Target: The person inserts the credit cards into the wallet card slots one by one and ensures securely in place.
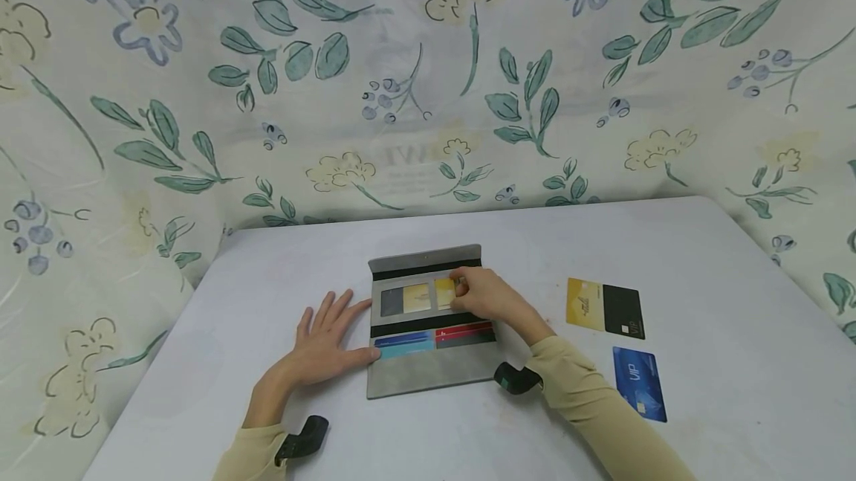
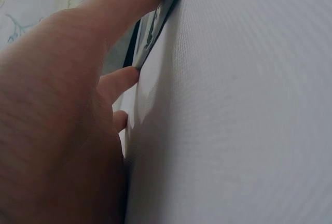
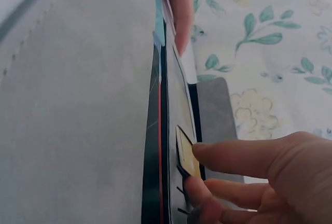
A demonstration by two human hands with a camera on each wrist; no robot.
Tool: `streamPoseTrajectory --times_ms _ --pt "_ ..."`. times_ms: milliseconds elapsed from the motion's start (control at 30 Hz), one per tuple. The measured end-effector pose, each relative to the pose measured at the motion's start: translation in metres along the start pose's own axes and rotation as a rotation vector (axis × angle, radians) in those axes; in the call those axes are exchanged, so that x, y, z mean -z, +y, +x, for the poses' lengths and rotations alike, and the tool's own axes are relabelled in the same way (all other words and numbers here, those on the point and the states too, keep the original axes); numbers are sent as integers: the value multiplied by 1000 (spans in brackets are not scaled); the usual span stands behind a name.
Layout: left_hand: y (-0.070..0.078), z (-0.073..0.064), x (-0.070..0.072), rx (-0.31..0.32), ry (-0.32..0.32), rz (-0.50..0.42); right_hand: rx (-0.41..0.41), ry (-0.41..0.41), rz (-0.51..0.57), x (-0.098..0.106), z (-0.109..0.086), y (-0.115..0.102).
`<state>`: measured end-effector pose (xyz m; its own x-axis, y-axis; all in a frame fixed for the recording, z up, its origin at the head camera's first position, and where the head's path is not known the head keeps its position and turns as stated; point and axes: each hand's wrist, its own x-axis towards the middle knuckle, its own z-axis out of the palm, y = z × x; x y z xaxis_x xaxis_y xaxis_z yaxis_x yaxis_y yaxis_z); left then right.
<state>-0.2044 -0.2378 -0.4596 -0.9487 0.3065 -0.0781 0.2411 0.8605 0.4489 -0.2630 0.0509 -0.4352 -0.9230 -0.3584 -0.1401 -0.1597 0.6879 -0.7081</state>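
Note:
A grey wallet (image 1: 435, 379) lies unfolded on the white table, its upper flap raised. My left hand (image 1: 325, 351) is spread flat beside it, with the thumb and a fingertip at the left edge. With thumb and fingers my right hand (image 1: 491, 297) pinches a yellow card (image 1: 444, 292) at the right window; the fingers hide part of this card, and it also shows in the right wrist view (image 3: 188, 156). A black-and-yellow card (image 1: 416, 298) fills the left window. Lower down, a blue card (image 1: 404, 344) and a red-and-dark card (image 1: 464, 334) sit side by side in slots.
Right of the wallet, a yellow-and-black VIP card (image 1: 622, 310) and a blue VIP card (image 1: 638, 377) lie on the table (image 1: 167, 399). Behind the table's far edge hangs a floral cloth (image 1: 428, 131). Each wrist carries a black camera (image 1: 304, 438).

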Motion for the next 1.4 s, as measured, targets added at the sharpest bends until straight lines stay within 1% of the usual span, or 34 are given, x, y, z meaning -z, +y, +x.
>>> streamPoseTrajectory --times_ms 133,367,567,800,967,1167,1300,1400 --pt "2 -1 1 1 0 0 13 -20 19 -2 0 -2" --pt "3 0 1 12 -7 7 81 -81 74 -3 -3 -7" --pt "5 -2 3 21 -17 -5 94 -120 113 -5 -4 -8" --pt "5 -1 3 22 -14 -5 105 -137 120 -4 -4 -4" --pt "4 0 1 16 -8 -2 115 -157 108 -2 -5 -5" --pt "5 0 1 10 -5 -6 114 -162 63 4 -8 -4" --pt "6 -1 3 14 -11 -7 116 -163 10 11 -10 2" --pt "6 -2 4 18 -17 -7 101 -158 -17 19 -11 9"
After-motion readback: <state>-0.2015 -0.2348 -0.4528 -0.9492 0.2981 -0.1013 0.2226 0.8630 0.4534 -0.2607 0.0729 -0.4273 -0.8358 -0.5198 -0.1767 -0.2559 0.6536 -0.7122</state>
